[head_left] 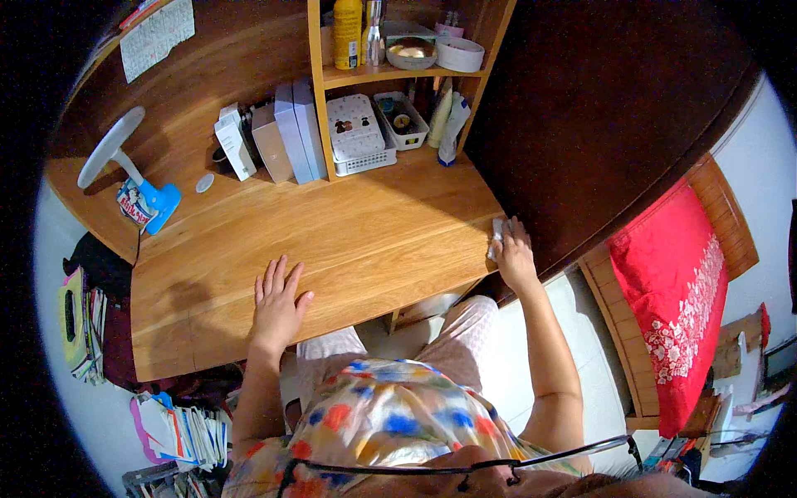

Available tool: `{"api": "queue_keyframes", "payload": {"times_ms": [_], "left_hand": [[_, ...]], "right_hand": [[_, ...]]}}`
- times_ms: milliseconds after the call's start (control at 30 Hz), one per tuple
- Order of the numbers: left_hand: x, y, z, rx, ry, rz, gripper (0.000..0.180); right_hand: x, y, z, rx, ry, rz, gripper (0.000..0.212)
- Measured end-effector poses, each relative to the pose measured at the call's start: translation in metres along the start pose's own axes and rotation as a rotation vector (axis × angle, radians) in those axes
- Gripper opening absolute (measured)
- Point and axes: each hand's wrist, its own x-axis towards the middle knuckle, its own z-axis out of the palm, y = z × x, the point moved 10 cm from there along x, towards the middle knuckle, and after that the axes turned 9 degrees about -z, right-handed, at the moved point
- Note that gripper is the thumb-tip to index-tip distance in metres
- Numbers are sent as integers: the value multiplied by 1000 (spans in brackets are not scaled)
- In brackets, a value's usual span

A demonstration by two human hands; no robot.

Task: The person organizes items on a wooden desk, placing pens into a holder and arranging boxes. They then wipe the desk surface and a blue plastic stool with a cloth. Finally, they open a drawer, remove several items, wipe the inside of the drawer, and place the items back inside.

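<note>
While the left hand [281,305] lies spread and bare on the bench [374,224], the right hand [516,256] covers part of a white cloth [496,235] by the right edge; whether that grip squeezes, I can't say. The cloth looks soft and light: pinch its bunched middle.

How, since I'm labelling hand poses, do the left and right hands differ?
The left hand rests on bare desktop; the right hand touches a white cloth or tissue at the desktop's right end. The left hand is splayed open; the right hand looks held narrower. Both hands are palm down, pointing forward.
</note>
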Motion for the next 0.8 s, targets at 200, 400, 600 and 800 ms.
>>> {"api": "queue_keyframes", "payload": {"times_ms": [200, 400, 600, 800], "left_hand": [[-3, 1, 2, 43, 81, 38, 54], [-7, -1, 6, 41, 60, 0, 55], [-12, -1, -4, -7, 87, -5, 55], [-12, 1, -4, -17, 112, 8, 54]], "right_hand": [[79, -1, 46, -28, -154, -15, 59], [153, 5, 88, -11, -344, 22, 63], [160, -20, 80, -86, -327, -64, 65], [108, -72, 58, 355, -469, 41, 59]]}}
